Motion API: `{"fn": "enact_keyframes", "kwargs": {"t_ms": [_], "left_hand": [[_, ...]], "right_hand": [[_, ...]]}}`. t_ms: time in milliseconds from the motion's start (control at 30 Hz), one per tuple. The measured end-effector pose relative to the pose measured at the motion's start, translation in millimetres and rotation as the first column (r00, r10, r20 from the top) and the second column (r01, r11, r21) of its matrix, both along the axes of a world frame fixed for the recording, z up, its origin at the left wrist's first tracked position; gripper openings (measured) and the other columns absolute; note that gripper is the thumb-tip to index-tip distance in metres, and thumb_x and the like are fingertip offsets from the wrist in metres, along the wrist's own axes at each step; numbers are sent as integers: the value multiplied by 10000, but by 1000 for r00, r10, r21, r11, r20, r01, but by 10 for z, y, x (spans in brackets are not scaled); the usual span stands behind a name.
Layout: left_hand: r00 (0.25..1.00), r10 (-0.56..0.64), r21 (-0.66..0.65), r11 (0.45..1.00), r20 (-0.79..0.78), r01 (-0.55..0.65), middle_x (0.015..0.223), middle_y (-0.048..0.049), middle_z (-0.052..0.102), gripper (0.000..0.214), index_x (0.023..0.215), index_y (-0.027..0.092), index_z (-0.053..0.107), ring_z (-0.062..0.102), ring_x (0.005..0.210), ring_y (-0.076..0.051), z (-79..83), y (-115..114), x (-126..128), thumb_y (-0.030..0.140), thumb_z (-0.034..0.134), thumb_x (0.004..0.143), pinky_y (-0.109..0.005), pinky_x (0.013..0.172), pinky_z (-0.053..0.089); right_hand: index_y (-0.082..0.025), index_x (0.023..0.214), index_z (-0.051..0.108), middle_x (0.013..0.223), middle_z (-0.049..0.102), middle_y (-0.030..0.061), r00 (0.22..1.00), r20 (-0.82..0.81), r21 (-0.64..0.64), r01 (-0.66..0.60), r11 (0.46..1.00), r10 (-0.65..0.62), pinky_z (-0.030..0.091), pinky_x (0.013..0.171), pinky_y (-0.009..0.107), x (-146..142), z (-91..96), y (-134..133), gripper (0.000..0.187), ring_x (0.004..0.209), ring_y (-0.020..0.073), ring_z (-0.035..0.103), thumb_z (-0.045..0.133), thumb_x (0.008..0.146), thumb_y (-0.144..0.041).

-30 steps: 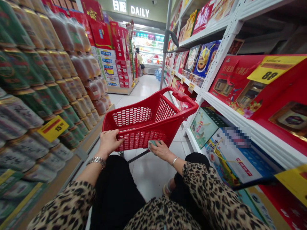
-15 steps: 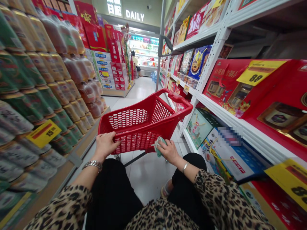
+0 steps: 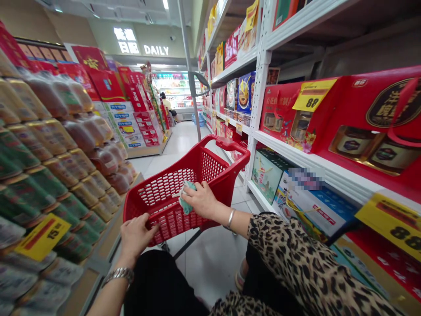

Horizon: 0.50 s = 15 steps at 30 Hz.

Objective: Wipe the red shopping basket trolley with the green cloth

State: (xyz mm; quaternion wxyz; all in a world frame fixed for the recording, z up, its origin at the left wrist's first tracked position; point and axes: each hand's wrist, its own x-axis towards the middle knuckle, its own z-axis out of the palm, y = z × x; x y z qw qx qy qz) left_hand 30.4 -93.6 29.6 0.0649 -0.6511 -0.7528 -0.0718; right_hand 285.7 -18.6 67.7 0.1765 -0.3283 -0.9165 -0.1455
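Observation:
A red plastic shopping basket (image 3: 210, 169) on wheels stands in the aisle in front of me. My left hand (image 3: 135, 235) grips its near rim, fingers curled over the edge; a metal watch sits on that wrist. My right hand (image 3: 201, 201) is closed on a small teal cloth (image 3: 186, 197) and presses it against the basket's rim. A bangle circles the right wrist, and leopard-print sleeves cover both arms.
Shelves of green and brown bottles (image 3: 49, 171) with a yellow price tag (image 3: 42, 237) line the left. White shelving (image 3: 296, 153) with red gift boxes (image 3: 362, 127) runs along the right. A grey pole (image 3: 192, 87) stands beyond the basket. A person (image 3: 166, 105) is far down the aisle.
My right hand with the cloth has moved from the basket's lower front wall up onto its rim. The camera has tilted up and turned a little.

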Motion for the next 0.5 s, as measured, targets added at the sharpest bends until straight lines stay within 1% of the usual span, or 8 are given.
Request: {"fn": "enact_keyframes", "kwargs": {"t_ms": [67,167,367,500], "left_hand": [[1000,-9,20,1000,8,9,840,-103,734,286,778,241,522,698,954,-314,-14,0,-43,515,452,823,-415,919,440],[999,-28,50,998,27,27,802,-102,718,291,757,244,519,693,930,-321,-28,10,-112,523,450,807,-419,903,444],[995,-60,66,996,79,55,793,-112,718,314,730,250,489,688,889,-322,-39,63,-221,552,435,796,-433,889,447],[993,-74,62,996,94,69,771,-118,708,324,711,257,465,690,872,-329,-28,85,-277,572,433,780,-439,868,450]], "right_hand": [[-238,1256,667,1446,646,92,1000,13,-11,10,1000,-9,407,920,451,97,35,12,278,1120,258,560,470,1065,-194],[-221,1260,668,1432,651,99,997,42,-34,61,998,-60,390,935,460,280,145,42,290,1137,274,542,463,1056,-191],[-201,1233,689,1377,665,115,975,94,-72,208,975,-201,365,951,480,642,447,143,332,1154,309,539,462,1001,-130],[-193,1226,711,1317,685,121,944,99,-94,324,941,-315,353,979,481,870,680,196,352,1179,317,550,483,970,-112]]}}
